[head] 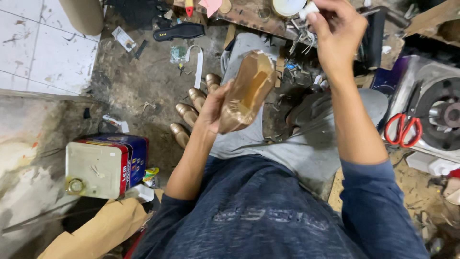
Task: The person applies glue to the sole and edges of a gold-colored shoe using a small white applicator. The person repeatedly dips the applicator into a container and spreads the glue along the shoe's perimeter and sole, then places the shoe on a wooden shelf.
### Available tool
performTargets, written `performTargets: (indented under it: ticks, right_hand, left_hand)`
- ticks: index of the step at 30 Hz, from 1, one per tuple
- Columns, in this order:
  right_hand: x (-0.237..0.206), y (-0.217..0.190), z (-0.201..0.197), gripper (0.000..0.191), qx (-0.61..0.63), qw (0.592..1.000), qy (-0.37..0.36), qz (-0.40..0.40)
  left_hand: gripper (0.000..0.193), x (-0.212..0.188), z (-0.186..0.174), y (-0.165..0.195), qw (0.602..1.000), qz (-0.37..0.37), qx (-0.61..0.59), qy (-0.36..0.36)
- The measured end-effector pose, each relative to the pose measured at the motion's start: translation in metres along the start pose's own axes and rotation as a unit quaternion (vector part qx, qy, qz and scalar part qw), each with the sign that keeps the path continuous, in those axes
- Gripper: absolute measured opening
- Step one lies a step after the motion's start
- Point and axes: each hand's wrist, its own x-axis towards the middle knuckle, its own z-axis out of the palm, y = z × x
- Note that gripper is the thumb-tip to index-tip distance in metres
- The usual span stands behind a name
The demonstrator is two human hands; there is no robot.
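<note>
My left hand [214, 106] grips a bronze-gold shoe upper [247, 91], held tilted above my lap with its opening facing me. My right hand [336, 29] is raised at the upper right, its fingers closed around a small white object [309, 9] close to a round white tin [287, 6] on the wooden board. Several matching bronze-gold shoes [191, 112] lie in a row on the floor just left of my left hand.
A rectangular metal can [103, 165] with a cap stands at the lower left. Red-handled scissors [403, 128] rest on a machine [438, 112] at the right. A black sole [179, 31], scraps and tools litter the dirty floor; brown paper [98, 230] lies at the bottom left.
</note>
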Motion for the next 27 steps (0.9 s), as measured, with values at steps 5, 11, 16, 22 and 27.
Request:
performTargets:
  ticks: [5, 11, 16, 22, 27]
  right_hand:
    - [0.034, 0.081, 0.013, 0.022, -0.224, 0.97, -0.061, -0.072]
    - [0.037, 0.122, 0.02, 0.025, -0.345, 0.931, -0.059, -0.101]
    - [0.041, 0.127, 0.022, 0.026, -0.391, 0.898, -0.058, -0.196]
    - [0.042, 0.139, 0.012, 0.028, -0.356, 0.923, -0.056, -0.135]
    - [0.048, 0.133, 0.008, 0.019, -0.165, 0.984, -0.026, -0.059]
  left_hand:
    - [0.071, -0.013, -0.007, 0.006, 0.995, 0.076, 0.058, 0.018]
    - [0.105, -0.031, -0.011, 0.012, 0.965, 0.209, -0.028, -0.154]
    - [0.127, -0.035, -0.015, 0.01, 0.95, 0.259, 0.02, -0.175]
    - [0.113, -0.04, -0.008, 0.019, 0.946, 0.262, 0.178, 0.071]
    - [0.088, -0.049, -0.003, 0.021, 0.82, 0.354, 0.43, 0.131]
